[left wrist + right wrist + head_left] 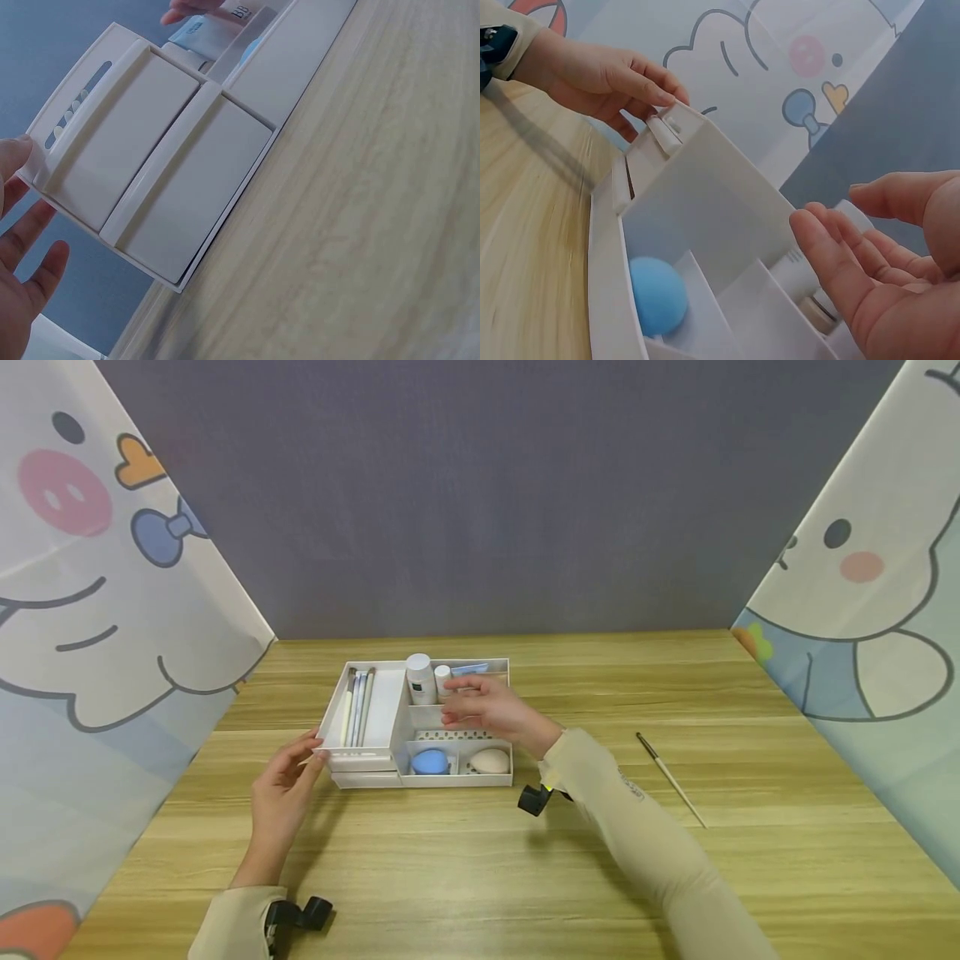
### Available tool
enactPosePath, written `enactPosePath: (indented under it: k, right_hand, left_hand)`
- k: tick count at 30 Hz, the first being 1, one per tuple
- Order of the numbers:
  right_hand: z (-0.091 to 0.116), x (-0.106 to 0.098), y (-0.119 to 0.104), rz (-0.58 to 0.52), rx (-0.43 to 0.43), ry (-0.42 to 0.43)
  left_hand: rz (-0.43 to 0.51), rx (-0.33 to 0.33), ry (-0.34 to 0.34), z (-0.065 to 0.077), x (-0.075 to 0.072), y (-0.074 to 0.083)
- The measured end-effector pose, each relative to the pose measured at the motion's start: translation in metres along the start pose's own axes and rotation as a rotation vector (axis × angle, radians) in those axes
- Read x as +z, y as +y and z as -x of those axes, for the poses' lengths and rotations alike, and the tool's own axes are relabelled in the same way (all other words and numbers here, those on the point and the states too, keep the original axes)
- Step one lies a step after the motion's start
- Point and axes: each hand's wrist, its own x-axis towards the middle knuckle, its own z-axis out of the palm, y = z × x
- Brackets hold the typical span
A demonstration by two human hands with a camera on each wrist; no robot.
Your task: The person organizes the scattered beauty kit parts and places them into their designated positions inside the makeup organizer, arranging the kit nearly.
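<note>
A white desktop organizer (387,702) stands on the table. My left hand (283,785) grips its front left corner, thumb at the front edge and fingers along the side. Over the right compartments hovers my right hand (491,710), fingers loosely extended, holding nothing. Close to its fingertips stand a white bottle (422,685) and a smaller white-capped bottle (443,679). Several makeup brushes (360,706) lie in the upper left tray. A blue makeup sponge (431,762) and a beige one (491,761) occupy the front compartments. Behind the right hand, a tube (202,34) is partly hidden.
To the right of the organizer, a loose makeup brush (672,781) lies on the wooden table (450,868). Two closed drawers (187,187) form the organizer's left front. A dark panel (487,502) rises behind, with cartoon-printed sheets (847,610) at both sides.
</note>
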Motion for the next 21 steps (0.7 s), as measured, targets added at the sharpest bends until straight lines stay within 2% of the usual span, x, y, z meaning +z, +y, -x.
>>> enactPosePath:
  k: [11,21]
  right_hand:
    - [0.028,-0.033,-0.001,-0.029,-0.030,-0.017]
    - [0.057,-0.063,0.001,0.021,-0.025,0.014]
  left_hand:
    - [0.016,0.006,-0.002,0.000,0.000,0.000]
    - [0.015,-0.003,-0.003,0.000,0.000,0.000]
